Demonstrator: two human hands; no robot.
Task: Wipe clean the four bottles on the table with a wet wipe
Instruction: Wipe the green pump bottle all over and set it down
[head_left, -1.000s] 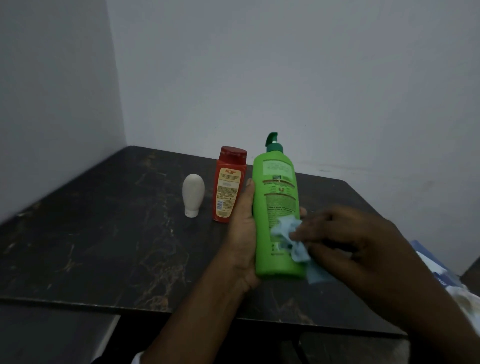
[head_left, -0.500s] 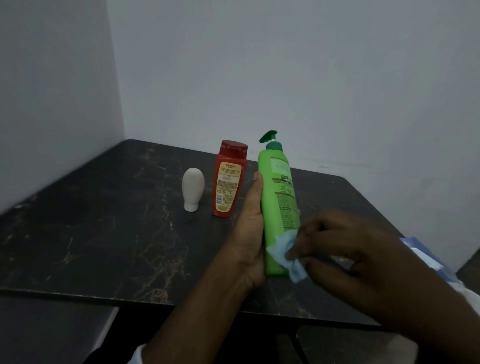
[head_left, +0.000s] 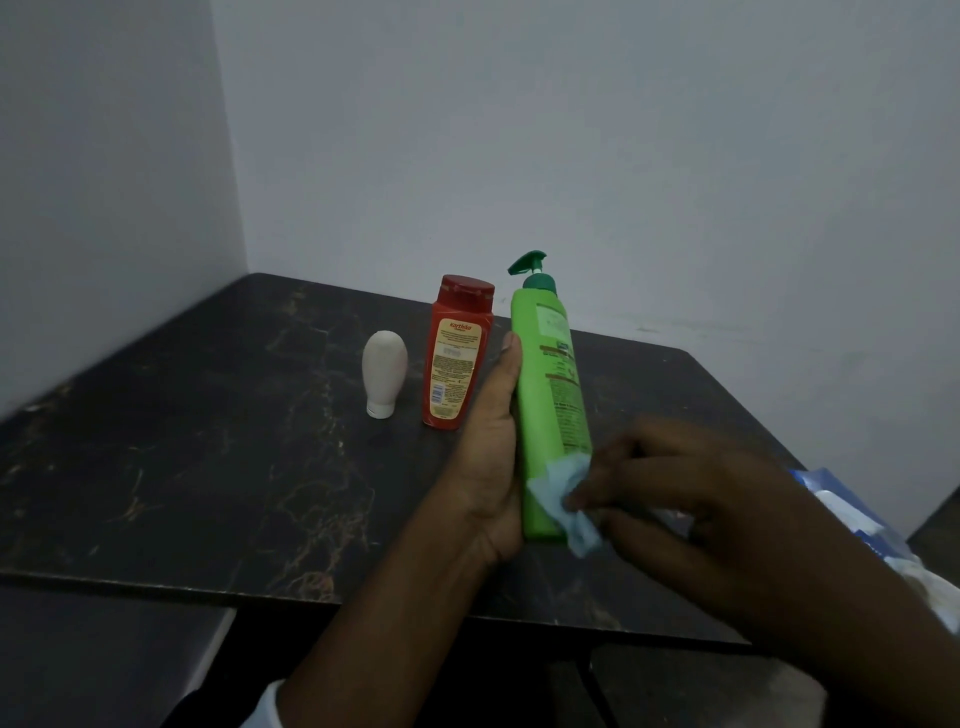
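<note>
step: wiping green pump bottle (head_left: 548, 405) | change: you turned it narrow-side on, wet wipe (head_left: 563, 496) now at base | left hand (head_left: 493, 457) grip clamped on bottle, right hand (head_left: 691, 499) pinching wipe | three bottles visible

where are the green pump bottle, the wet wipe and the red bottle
green pump bottle (head_left: 545, 395): head view, on the front of its body, just left of the label
wet wipe (head_left: 558, 491): head view, on the crumpled fold against the bottle's lower part
red bottle (head_left: 454, 364): head view, on its yellow label
</note>
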